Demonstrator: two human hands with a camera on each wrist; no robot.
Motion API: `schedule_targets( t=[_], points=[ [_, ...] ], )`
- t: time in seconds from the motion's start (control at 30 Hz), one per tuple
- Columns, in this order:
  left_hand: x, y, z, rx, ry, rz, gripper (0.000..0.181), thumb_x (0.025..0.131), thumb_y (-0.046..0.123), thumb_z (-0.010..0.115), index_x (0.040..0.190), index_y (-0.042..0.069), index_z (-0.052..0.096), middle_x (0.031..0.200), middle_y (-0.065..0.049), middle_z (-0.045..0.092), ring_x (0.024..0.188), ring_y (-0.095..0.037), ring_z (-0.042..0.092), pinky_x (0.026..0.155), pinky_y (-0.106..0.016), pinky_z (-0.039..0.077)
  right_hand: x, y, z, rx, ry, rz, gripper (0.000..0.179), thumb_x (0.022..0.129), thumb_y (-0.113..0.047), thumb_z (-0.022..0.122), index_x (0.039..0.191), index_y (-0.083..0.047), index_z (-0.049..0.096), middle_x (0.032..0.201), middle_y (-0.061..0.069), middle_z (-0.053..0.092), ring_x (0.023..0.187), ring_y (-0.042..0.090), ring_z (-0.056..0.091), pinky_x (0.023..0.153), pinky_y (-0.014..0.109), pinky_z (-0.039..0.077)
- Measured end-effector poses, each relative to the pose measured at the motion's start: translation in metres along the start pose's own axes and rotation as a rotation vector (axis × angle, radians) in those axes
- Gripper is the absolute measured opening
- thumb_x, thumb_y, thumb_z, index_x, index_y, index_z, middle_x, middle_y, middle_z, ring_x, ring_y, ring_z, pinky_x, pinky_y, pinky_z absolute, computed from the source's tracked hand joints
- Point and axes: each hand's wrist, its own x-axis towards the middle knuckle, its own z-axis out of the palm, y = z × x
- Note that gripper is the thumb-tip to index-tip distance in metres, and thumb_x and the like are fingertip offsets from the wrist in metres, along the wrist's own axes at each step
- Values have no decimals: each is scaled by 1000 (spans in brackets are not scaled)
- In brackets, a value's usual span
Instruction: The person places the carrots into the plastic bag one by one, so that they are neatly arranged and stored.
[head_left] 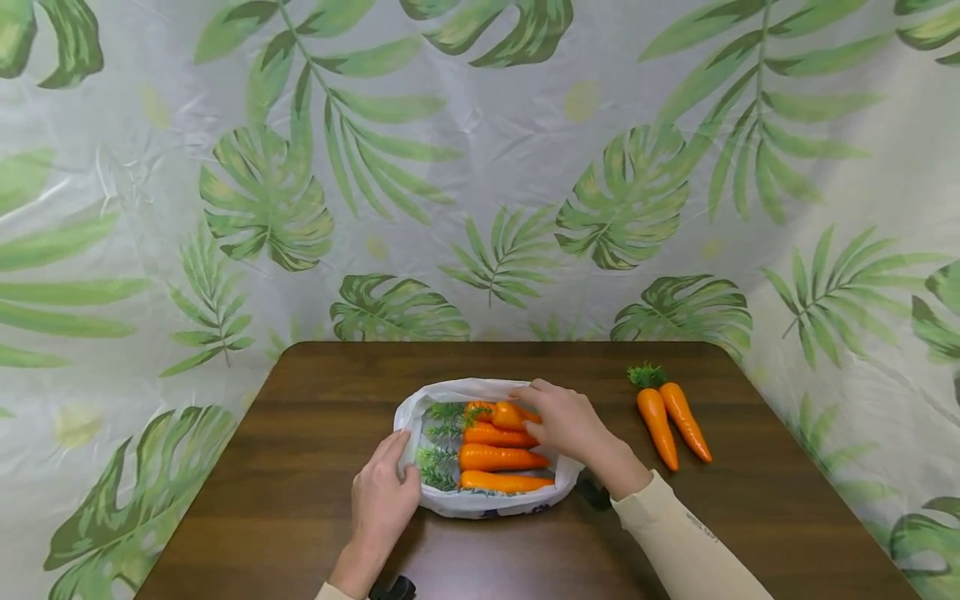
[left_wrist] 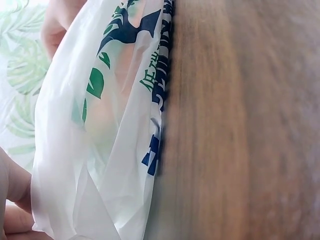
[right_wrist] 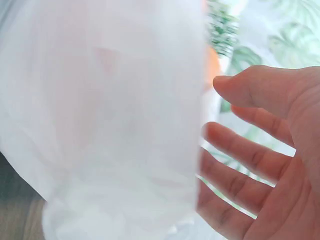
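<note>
A white plastic bag lies on the table with its mouth spread wide. Inside it are several orange carrots, side by side, their green tops toward the left. My left hand holds the bag's left rim between thumb and fingers; in the left wrist view, the bag's printed side hides much of the grip. Over the bag's right side reaches my right hand, by the uppermost carrot. In the right wrist view its fingers are spread and loosely bent beside the bag wall, with nothing between them.
Two more carrots lie side by side on the table's right part, green tops pointing away. The dark wooden table has rounded far corners. Behind it hangs a leaf-patterned sheet.
</note>
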Motion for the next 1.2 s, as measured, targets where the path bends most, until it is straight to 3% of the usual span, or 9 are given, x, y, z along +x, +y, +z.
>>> schedule_targets(
  t=[0.1, 0.3, 0.5, 0.67, 0.93, 1.2],
  points=[
    [0, 0, -1, 2, -2, 2, 45, 78, 3, 68, 122, 6, 73, 124, -8, 69, 104, -34, 69, 79, -53, 55, -5, 0, -5, 23, 48, 27, 45, 87, -21, 77, 131, -22, 67, 111, -2, 65, 66, 10, 50, 49, 28, 41],
    [-1, -1, 0, -3, -5, -1, 45, 78, 3, 67, 123, 6, 73, 125, -8, 69, 105, -33, 69, 79, -53, 55, -15, 9, -10, 60, 150, 52, 39, 86, -21, 78, 125, -21, 71, 110, -2, 66, 71, 12, 56, 56, 29, 47],
    [-1, -2, 0, -1, -16, -16, 45, 80, 4, 67, 124, 6, 72, 126, -8, 68, 107, -33, 68, 82, -52, 55, -25, 17, -19, 106, 201, 100, 42, 86, -21, 79, 127, -21, 70, 117, -1, 66, 80, 18, 63, 62, 33, 52],
    [-1, -1, 0, 0, -15, -19, 45, 79, 3, 68, 124, 6, 72, 126, -8, 68, 109, -32, 68, 84, -52, 54, -32, 28, -28, 122, 237, 127, 46, 85, -20, 80, 130, -23, 67, 119, 1, 65, 74, 17, 61, 56, 32, 48],
    [-1, -2, -1, -1, 13, 9, 46, 77, 1, 69, 122, 5, 73, 124, -8, 69, 106, -33, 69, 79, -52, 55, -43, 57, -38, 115, 308, 171, 51, 85, -19, 80, 133, -22, 64, 121, 2, 65, 93, 26, 65, 71, 46, 54],
    [0, -2, 0, -11, 10, 0, 46, 79, 3, 68, 124, 6, 72, 126, -8, 68, 106, -33, 69, 80, -52, 55, -57, 95, -51, 137, 287, 292, 53, 90, -23, 75, 140, -22, 59, 123, 7, 62, 101, 29, 63, 66, 47, 50]
  ],
)
